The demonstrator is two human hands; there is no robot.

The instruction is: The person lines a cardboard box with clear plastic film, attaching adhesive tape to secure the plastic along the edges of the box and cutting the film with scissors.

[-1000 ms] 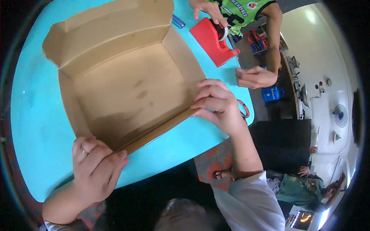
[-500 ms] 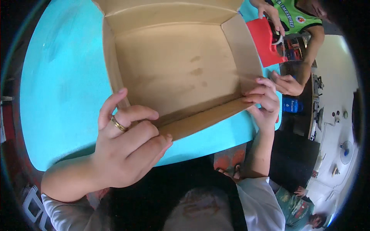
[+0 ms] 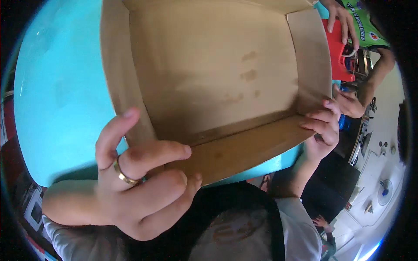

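Note:
A shallow brown cardboard box (image 3: 196, 65) faces me with its inside showing, and several dark stains mark its bottom. My left hand (image 3: 143, 178), with a gold ring on one finger, grips the box's near left corner, its fingers curled over the wall. At the near right corner, my right hand (image 3: 322, 128) holds the wall between fingers and thumb. Nothing lies inside the visible part of the box. Its far edge runs out of the top of the picture.
A turquoise table (image 3: 61, 87) spreads beneath the box. Across on the right, another person in a green jersey (image 3: 365, 26) has one hand (image 3: 342, 19) by a red plastic object (image 3: 335, 52) and the other (image 3: 348, 102) near the box's right side. A wall fan (image 3: 385, 191) hangs farther off.
The box has come closer to me and appears larger, lifted by both hands. My left hand has shifted lower in the view, my right hand farther right.

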